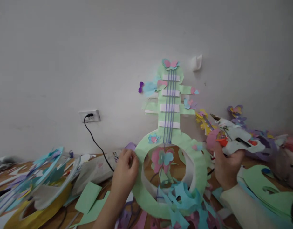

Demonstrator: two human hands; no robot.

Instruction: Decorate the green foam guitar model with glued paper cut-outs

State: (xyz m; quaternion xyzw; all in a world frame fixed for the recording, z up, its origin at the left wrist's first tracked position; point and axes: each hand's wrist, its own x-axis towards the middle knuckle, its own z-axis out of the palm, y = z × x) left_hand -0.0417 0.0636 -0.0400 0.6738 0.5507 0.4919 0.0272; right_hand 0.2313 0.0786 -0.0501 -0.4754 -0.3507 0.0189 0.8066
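A light green paper guitar (169,117) stands upright near the wall, with purple strings, white strips and paper butterflies on its neck. Its round body is a ring with an open middle, where a pink and blue butterfly (162,159) shows. My left hand (126,170) is closed at the ring's left edge, its fingertips partly hidden. In my right hand (228,167) is a white hot glue gun (239,135), held to the right of the guitar with its nozzle pointing up and left. Blue cut-out paper (184,197) hangs over the ring's lower right.
A black cord hangs from the wall socket (89,115). Paper strips and a yellow paper piece (41,206) lie at left, near green sheets (89,197). Green cut-outs (263,184), paper flowers (235,110) and a plush toy (287,162) are at right.
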